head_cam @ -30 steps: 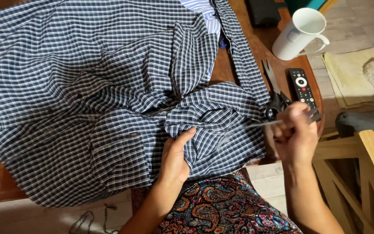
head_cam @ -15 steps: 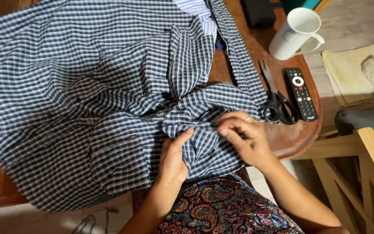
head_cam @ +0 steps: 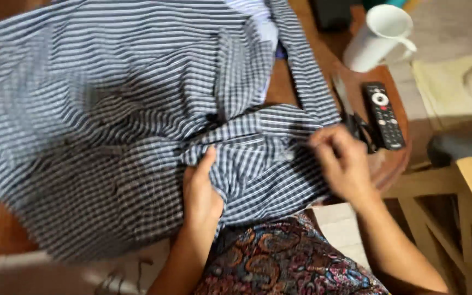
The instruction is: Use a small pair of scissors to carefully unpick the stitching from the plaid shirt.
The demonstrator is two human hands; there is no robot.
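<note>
A blue-and-white checked shirt (head_cam: pixel 110 120) lies spread and rumpled over most of a brown wooden surface (head_cam: pixel 391 164), filling the left and middle of the head view; the picture is somewhat blurred by motion. Bare wood shows at the lower left edge, below the cloth.

Near the middle, at the shirt's lower edge, the left hand (head_cam: pixel 200 194) rests on the cloth with its fingers together and the thumb raised, gripping a bunched fold of the shirt between thumb and palm. A dark button or spot on the cloth sits above it, in the creases.

Below the hands, a lap covered in paisley-patterned fabric (head_cam: pixel 285 262) of red, blue and orange shows at the bottom edge.

To the right, the right hand (head_cam: pixel 342 158) hovers over the shirt's right-hand fold, fingers curled in and the fingertips drawn close together as if pinching something small; what it pinches is too blurred to tell. It is near the shirt's edge, just beside a pair of dark-handled scissors (head_cam: pixel 356 117) that lie on the surface.

Just right of the scissors lies a black remote control (head_cam: pixel 383 114), lengthwise toward the far side. Beyond it stands a white mug (head_cam: pixel 378 38), its handle turned to the right.

At the far right, off the surface, a pale wooden chair (head_cam: pixel 465 202) stands on the floor, with a yellowish cloth (head_cam: pixel 446 84) lying beyond it.
</note>
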